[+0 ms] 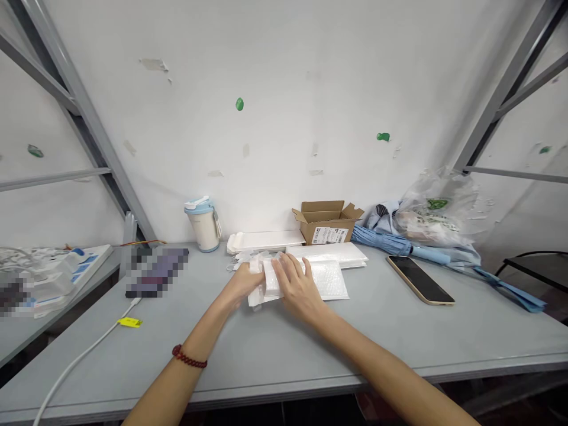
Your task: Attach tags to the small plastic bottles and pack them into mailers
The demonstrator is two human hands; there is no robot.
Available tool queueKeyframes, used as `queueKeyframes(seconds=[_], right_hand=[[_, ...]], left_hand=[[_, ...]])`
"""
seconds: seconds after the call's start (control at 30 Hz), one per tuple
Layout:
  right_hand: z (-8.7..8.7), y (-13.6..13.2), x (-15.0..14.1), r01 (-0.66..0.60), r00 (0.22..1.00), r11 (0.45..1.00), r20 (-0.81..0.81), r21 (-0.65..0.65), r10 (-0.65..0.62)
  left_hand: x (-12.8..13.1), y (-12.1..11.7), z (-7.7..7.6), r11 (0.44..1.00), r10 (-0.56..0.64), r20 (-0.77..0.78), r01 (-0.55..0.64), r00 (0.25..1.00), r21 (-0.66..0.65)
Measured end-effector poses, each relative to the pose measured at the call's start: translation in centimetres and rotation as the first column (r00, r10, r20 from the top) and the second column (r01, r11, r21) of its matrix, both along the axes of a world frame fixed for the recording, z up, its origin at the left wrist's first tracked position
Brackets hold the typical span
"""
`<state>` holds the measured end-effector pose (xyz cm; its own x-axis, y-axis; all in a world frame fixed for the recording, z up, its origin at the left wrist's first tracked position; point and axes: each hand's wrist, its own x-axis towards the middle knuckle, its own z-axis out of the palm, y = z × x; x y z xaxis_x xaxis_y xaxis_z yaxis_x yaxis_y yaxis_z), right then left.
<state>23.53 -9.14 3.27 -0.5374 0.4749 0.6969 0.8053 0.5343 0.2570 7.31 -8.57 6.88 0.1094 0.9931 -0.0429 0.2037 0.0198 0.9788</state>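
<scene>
A white bubble mailer [331,280] lies on the grey table in front of me. My left hand [243,283] is closed round its left end, where crumpled clear wrap or a flap shows by the fingers. My right hand [298,288] rests on top of the mailer, with fingers stretched out and slightly apart. A squared white edge stands out between the two hands; whether it is a box or the folded mailer, I cannot tell. Just behind lie more white mailers [350,253] and a long white box [266,240].
An open cardboard box [328,228] stands against the wall, with a lidded cup [204,225] to its left. On the right are a phone [419,279], a folded blue umbrella [386,241] and a plastic bag [437,207]. A white cable [84,355] runs along the left.
</scene>
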Motion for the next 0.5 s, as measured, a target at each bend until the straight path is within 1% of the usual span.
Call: queueKeyframes(seconds=[0.1,0.13,0.2,0.37,0.5], right_hand=[[-0.2,0.2,0.0,0.003,1.000,1.000,-0.005,0.018,-0.003],[-0.3,0.3,0.0,0.002,1.000,1.000,-0.007,0.020,-0.002],[-0.5,0.4,0.0,0.000,1.000,1.000,-0.001,0.016,0.000],[-0.7,0.1,-0.4,-0.047,0.997,0.999,0.057,0.017,0.046],[-0.8,-0.2,-0.7,-0.094,0.993,0.995,0.078,0.037,0.091]], left_hand=[[-0.2,-0.2,0.7,0.984,-0.095,0.111,0.111,0.989,-0.140],[-0.2,-0.3,0.9,0.975,-0.120,0.148,0.145,0.982,-0.171],[-0.1,-0.4,1.0,0.965,-0.140,0.181,0.175,0.973,-0.196],[0.7,-0.3,0.3,0.977,-0.110,0.133,0.132,0.985,-0.168],[1.2,-0.3,-0.2,0.984,-0.036,0.109,0.054,0.993,-0.171]])
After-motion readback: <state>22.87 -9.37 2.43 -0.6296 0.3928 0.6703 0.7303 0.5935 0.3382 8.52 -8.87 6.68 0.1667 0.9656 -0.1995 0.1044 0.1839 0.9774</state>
